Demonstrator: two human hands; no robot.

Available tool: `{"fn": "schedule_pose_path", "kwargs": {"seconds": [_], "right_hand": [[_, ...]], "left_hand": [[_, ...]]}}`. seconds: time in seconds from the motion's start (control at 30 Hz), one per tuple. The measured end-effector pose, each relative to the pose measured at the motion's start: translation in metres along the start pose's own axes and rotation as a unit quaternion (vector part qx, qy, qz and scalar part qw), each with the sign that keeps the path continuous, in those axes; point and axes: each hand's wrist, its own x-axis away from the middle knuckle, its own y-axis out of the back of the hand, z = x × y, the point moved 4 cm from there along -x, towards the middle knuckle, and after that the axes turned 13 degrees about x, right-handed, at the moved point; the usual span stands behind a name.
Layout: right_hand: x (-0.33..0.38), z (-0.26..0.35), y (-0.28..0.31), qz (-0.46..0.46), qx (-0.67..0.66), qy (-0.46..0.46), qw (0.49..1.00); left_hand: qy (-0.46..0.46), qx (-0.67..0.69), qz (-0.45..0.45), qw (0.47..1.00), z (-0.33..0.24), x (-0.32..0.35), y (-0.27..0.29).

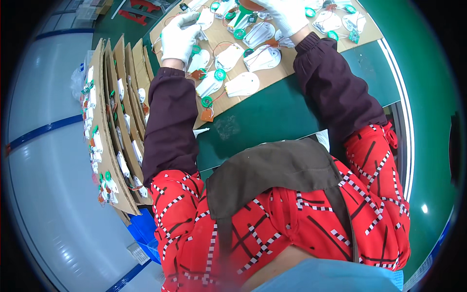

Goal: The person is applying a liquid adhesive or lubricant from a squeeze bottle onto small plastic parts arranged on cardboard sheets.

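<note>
My left hand [177, 39], in a white glove, is over the left part of a cardboard sheet [282, 75]. Its thumb and forefinger are bent with a gap between them, beside a white plastic casing [205, 19]. Toward the far edge, my right hand [286, 15], also gloved, closes on an orange-brown piece [253, 5]; the picture's top edge cuts off part of both. Around the hands lie several white casings [262, 57] with thin red wires, green round parts [220, 74] and small orange-brown pieces [207, 115].
Beneath the cardboard is a dark green tabletop [262, 117]. Several upright cardboard sheets [109, 126] holding similar white parts stand to my left. A blue bin [146, 238] sits below them. Far left, a red frame [138, 12] is on the floor.
</note>
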Motion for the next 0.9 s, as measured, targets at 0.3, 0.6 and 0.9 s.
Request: {"fn": "schedule_pose_path", "kwargs": {"seconds": [0.3, 0.6, 0.9], "right_hand": [[-0.004, -0.004, -0.001, 0.013, -0.012, 0.01, 1.0], [0.0, -0.002, -0.004, 0.044, -0.025, -0.027, 0.998], [0.002, -0.004, -0.004, 0.044, -0.067, -0.027, 0.996]], "left_hand": [[0.096, 0.181, 0.121, 0.971, 0.004, -0.015, -0.022], [0.178, 0.15, 0.137, 0.963, 0.025, -0.006, -0.017], [0.244, 0.373, 0.045, 0.894, 0.054, 0.016, -0.013]]}}
